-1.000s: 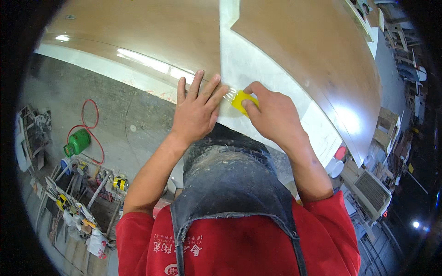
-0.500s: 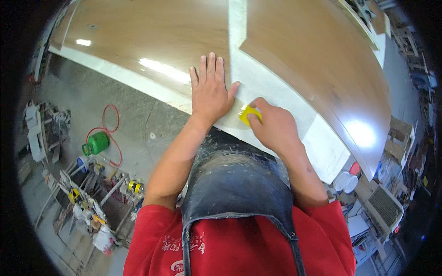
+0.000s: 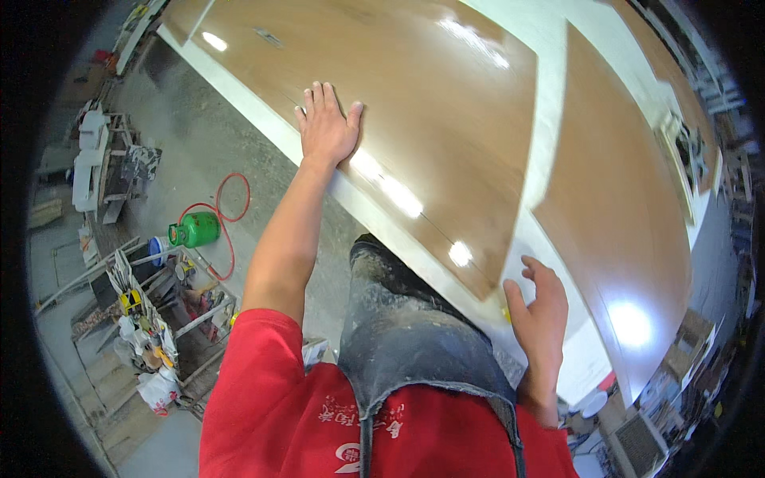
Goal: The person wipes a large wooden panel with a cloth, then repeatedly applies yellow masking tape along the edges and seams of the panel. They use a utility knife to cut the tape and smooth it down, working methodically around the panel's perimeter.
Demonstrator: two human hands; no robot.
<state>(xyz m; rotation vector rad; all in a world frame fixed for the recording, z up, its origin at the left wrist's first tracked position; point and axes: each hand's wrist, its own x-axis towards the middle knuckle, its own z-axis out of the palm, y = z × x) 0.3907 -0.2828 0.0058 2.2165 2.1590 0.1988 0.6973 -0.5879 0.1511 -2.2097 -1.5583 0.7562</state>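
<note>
Hands have spread apart vs. 0.5 s ago: L hand (image 3: 328, 137) has gone well left along the near edge of the glossy brown panel (image 3: 430, 103), away from the corner by the yellow piece (image 3: 507, 315); view's swung too. L hand now lies flat there, fingers extended, gripping nothing. R hand (image 3: 542, 319) is nr. the panel's right corner, over the white table (image 3: 547, 103), thumb & forefinger parted. Its grip: can't tell if it's got the yellow piece or let go, as only a sliver shows by the thumb, rest hidden behind the hand.

Meaning for the work, my read: hands no longer close together at that corner, so whatever they were at there is prob. paused; L seems to be steadying or feeling the panel instead. 2nd brown panel (image 3: 613, 199) sits to the right, w/ a white gap btw. Green cylinder (image 3: 195, 229) on floor, left.
</note>
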